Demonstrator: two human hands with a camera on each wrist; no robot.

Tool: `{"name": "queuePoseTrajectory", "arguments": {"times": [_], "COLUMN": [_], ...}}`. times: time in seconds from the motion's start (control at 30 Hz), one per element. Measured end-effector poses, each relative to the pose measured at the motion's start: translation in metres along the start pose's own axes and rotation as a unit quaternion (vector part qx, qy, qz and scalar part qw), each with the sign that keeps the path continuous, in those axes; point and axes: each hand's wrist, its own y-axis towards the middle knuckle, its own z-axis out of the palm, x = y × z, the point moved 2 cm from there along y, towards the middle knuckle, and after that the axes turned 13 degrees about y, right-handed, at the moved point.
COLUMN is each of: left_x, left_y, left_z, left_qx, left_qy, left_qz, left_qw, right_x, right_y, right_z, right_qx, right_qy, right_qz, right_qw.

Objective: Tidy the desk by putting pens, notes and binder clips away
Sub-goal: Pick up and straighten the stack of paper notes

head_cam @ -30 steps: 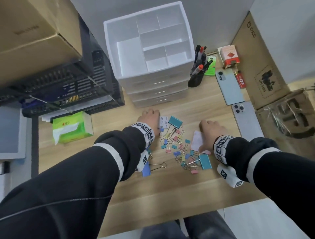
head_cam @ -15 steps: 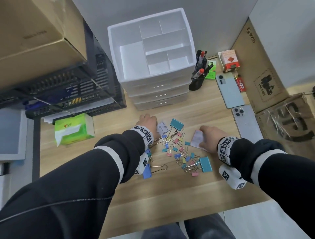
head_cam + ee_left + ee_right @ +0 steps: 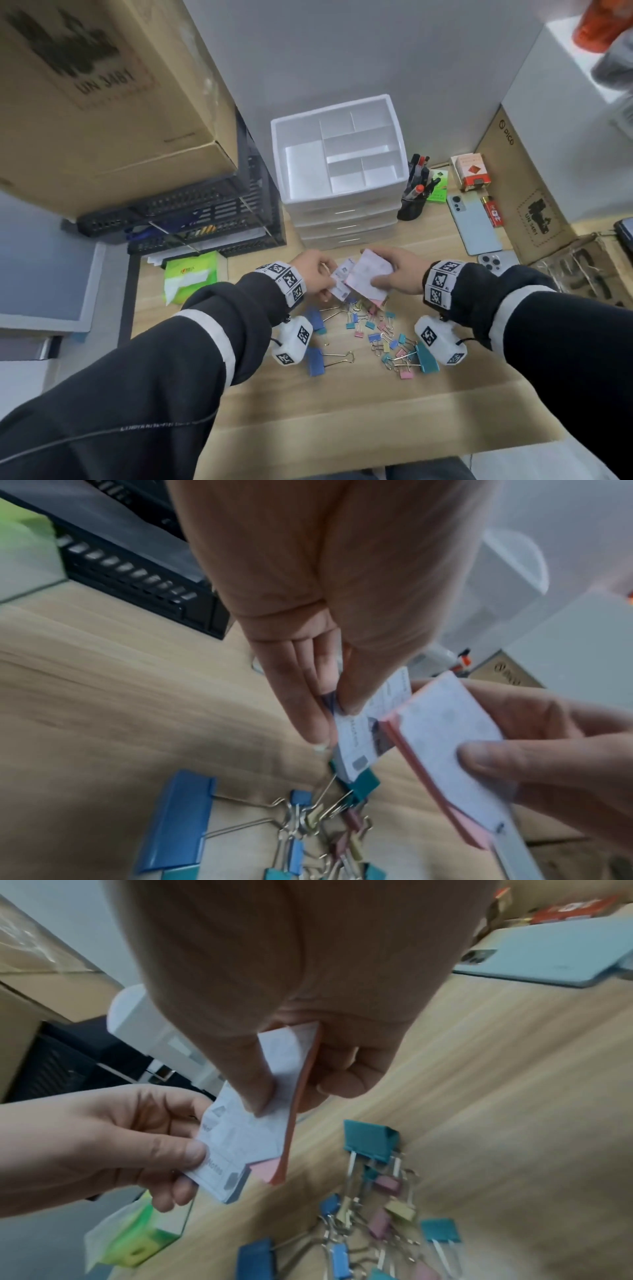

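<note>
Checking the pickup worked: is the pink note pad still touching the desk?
Apart. The right wrist view shows the pink note pad pinched in the right hand, above the desk.

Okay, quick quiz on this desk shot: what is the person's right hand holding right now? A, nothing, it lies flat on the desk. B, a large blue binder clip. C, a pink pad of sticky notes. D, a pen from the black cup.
C: the right hand grips the pink pad of sticky notes above the desk, thumb on top and fingers curled beneath it.

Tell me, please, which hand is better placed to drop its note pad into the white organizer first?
Right, marginally: the right hand pinches the pink pad nearer the white organizer.
</note>
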Motion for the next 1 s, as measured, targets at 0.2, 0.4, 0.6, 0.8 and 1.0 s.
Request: {"name": "queuePoseTrajectory", "arguments": {"times": [0.2, 0.4, 0.6, 0.8, 1.0], "left_x": [0.014, 0.020, 0.010, 0.014, 0.010], "left_y": [-0.019, -0.036, -0.039, -0.035, -0.035], "left_z": [-0.027, -0.041, -0.033, -0.027, -0.043], "left_qx": [-0.020, 0.009, -0.012, 0.031, 0.021], "left_qy": [-0.058, -0.099, -0.110, -0.097, -0.124], "left_qz": [-0.045, -0.034, -0.048, -0.026, -0.042], "left_qw": [0.997, 0.994, 0.993, 0.995, 0.991], "right_x": [0.032, 0.042, 0.057, 0.062, 0.065], "right_y": [-0.003, -0.003, 0.000, 0.001, 0.004], "right_z": [-0.005, -0.004, 0.026, 0.027, 0.022], "right_qx": [-0.076, -0.063, 0.010, 0.012, 0.001], "right_qy": [0.023, 0.037, 0.119, 0.166, 0.061], "right_qz": [-0.024, -0.010, 0.010, 0.045, -0.025], "right_qw": [0.997, 0.997, 0.993, 0.985, 0.998]}}
